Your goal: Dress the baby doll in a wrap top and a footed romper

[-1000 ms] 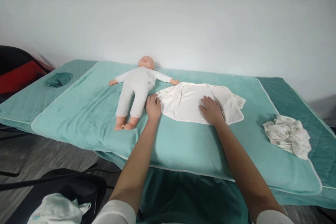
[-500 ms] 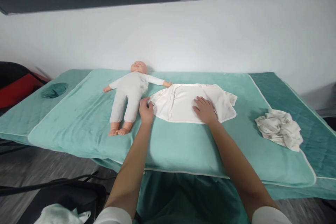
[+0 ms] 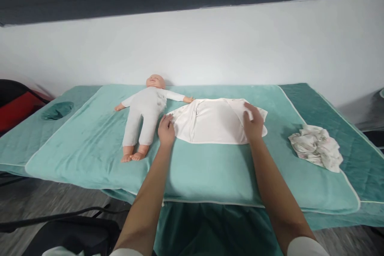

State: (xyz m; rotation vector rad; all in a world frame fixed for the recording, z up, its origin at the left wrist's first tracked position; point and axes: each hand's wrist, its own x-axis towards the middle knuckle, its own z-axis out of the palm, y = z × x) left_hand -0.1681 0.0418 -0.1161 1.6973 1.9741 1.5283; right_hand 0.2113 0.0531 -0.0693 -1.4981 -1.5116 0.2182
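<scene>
A white baby garment (image 3: 211, 122) lies spread flat on the teal pad (image 3: 195, 168). My left hand (image 3: 166, 130) rests on its left edge, fingers together and bent over the cloth. My right hand (image 3: 253, 122) lies flat on the garment's right side near a sleeve, fingers stretched out. A baby doll (image 3: 144, 112) in a pale bodysuit lies on its back just left of the garment, arms out, its hand touching the garment's top corner.
A crumpled patterned cloth (image 3: 315, 150) lies on the pad at the right. A dark green bundle (image 3: 57, 110) sits at the far left. A white wall runs behind the bed. A black bag (image 3: 75, 234) stands on the floor, lower left.
My right hand has slid from the garment's middle to its right side. My left hand stays at the left edge. The view has tilted up a little.
</scene>
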